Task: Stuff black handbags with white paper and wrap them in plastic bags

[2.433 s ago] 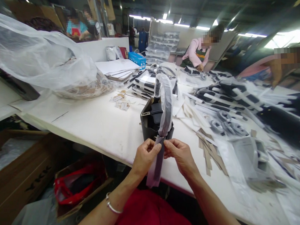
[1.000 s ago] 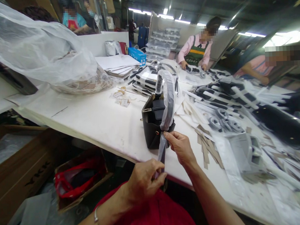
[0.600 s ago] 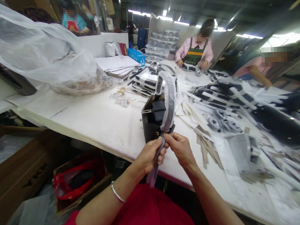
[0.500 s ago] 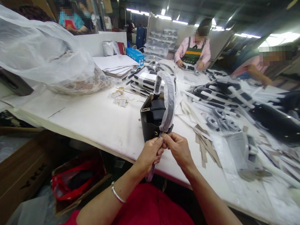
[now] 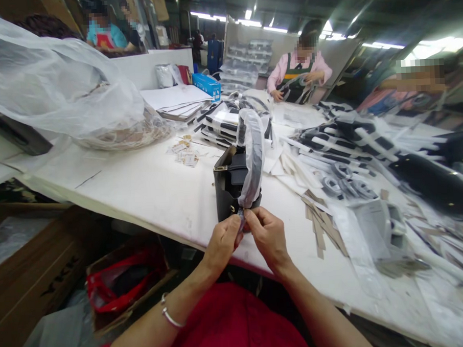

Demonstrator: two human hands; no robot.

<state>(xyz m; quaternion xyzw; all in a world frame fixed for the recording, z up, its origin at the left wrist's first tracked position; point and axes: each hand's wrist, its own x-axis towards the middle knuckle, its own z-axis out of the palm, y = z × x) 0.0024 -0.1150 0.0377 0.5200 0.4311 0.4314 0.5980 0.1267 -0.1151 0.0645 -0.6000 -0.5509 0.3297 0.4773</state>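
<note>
A small black handbag (image 5: 228,189) stands upright on the white table (image 5: 151,187), near its front edge. Its arched handle (image 5: 252,152) is wound in a clear plastic film strip. My left hand (image 5: 222,241) and my right hand (image 5: 265,233) meet at the near base of the handle, both pinched shut on the tail of the film strip (image 5: 240,214). The tail is bunched short between my fingertips, close against the bag. A silver bangle (image 5: 169,316) sits on my left wrist.
A big clear plastic bag (image 5: 63,94) lies at the left. Small tags (image 5: 184,154), paper stacks (image 5: 176,100), wrapped black straps (image 5: 353,142) and card strips (image 5: 322,226) cover the table's far and right side. Two people work across it. A box with a red bag (image 5: 121,280) stands below.
My left hand pulled the film tail down and away, then came back up to the handle base. The tail, long before, is now gathered short between both hands.
</note>
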